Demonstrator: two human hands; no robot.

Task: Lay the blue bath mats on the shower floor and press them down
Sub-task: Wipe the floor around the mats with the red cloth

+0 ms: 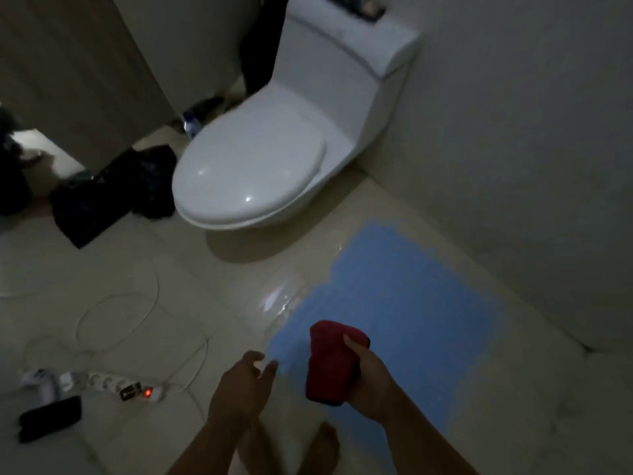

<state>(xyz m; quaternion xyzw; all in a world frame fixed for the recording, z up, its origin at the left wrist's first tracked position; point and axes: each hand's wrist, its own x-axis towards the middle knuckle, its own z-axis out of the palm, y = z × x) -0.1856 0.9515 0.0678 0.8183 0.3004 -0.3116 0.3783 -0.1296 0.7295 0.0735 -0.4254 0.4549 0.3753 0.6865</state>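
Blue against pale tile: blue mats [394, 303] lying flat along the right-hand edge of the floor [171, 255], close against the wall [513, 166]. Far end just short of the toilet [260, 159] base, near end beside a bare foot [322, 447]. Ragged-looking along the left edge, bordered there by a shiny wet patch [277, 296].

Right hand [370, 382] clamped round a rolled red cloth [329, 361], thumb across the top, held above the near-left corner of the mats. Left hand [239, 389] reaching toward that same near-left edge, fingers half curled, something pale at the fingertips. Impossible to tell in this gloom whether pinching the mat edge or holding nothing.

Judged as the pressing stage, with the laying apparently done here.

To do it well:
- Set the red cloth aside, or use it as a pad under a flattened palm.
- Press from the wall side outward toward the left edge, driving trapped water and air out rather than in.
- Work any seams first, corners last.
- Lean straight down, never sideways, to avoid skating the mats over wet tile.
- Run fingertips along the ragged left edge, feeling for lifted lips.
- Keep runoff away from the left edge of the floor, home to a power strip [113, 382] with a red light glowing and a white cable [116, 303] looping nearby.
- Mind bare soles on the slick patch.
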